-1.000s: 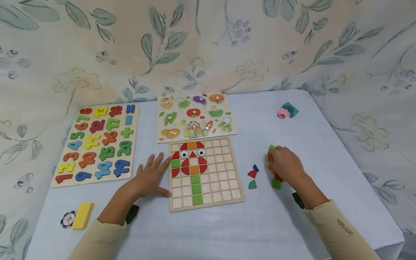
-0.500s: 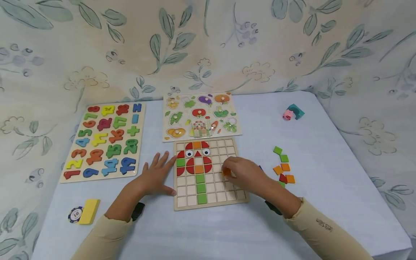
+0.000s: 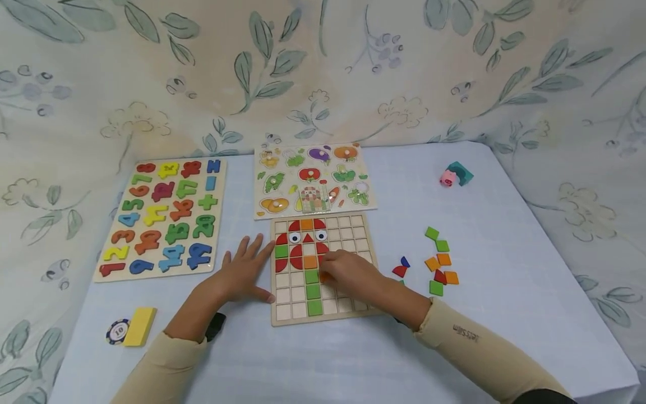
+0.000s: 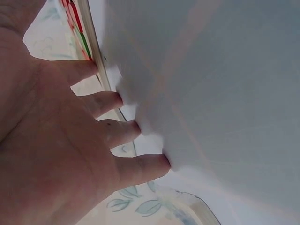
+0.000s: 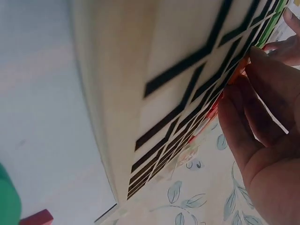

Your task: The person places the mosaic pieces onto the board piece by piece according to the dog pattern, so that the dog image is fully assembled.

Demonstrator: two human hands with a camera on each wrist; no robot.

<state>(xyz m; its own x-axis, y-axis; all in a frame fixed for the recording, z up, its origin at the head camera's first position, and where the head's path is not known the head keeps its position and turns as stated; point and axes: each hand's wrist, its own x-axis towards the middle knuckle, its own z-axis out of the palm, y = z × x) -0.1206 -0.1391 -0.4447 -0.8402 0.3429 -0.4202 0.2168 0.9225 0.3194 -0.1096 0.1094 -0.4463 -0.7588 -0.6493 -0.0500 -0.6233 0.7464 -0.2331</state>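
Near left, a yellow block (image 3: pixel 139 326) lies against a round chip (image 3: pixel 118 331), apparently set out of the way. The left hand (image 3: pixel 242 279) lies wide, fingers spread, thumb and index fingertip at the left edge of the grid board (image 3: pixel 347 232); judged to be steadying it against sliding. The right hand (image 3: pixel 350 275) comes over the board from the right and pinches an orange tile (image 3: pixel 326 277) in its fingertips, a grip suited to a small flat piece. The tile is mostly covered; whether it sits in a cell cannot be told. Loose squares (image 3: pixel 436 288), green and orange, lie right of the board, presumably for that hand's easy reach. Beyond the board, a small patterned card (image 3: pixel 314 198) rests on the vegetable board (image 3: pixel 259 196), likely kept in view there.

Condition of the grid board: pale wood, mid-table, slightly turned. From the near row, three green tiles (image 3: pixel 313 292) run farward in one column. Next comes an orange square (image 3: pixel 310 262) with curved red pieces (image 3: pixel 296 257) flanking it, the right one partly hidden by the hand; then a red triangle (image 3: pixel 307 238) between two eye pieces (image 3: pixel 295 237); at the far row, another orange square between red pieces
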